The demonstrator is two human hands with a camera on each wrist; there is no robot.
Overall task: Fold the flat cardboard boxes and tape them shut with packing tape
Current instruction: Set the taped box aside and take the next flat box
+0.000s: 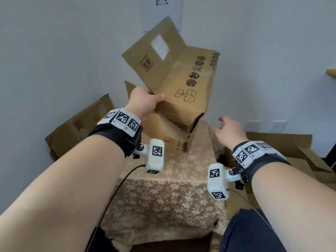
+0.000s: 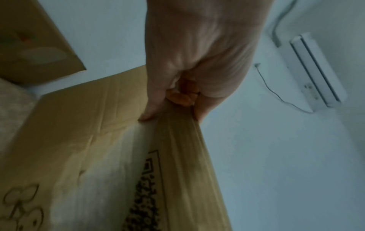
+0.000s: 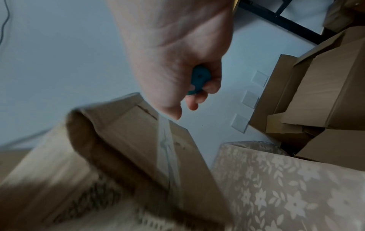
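Between my left hand's (image 1: 145,101) thumb and curled fingers (image 2: 181,95) sits the near corner of the cardboard box (image 1: 183,91), lifted off the table (image 1: 163,188) and tilted. My right hand (image 1: 230,132) hovers just right of the box, apart from it, fingers curled round a small teal object (image 3: 198,78); I cannot tell what it is. I judge I am turning the box to bring a seam up for taping. Its long axis runs up and away from my fingers, its open flap (image 1: 156,50) pointing toward the wall.
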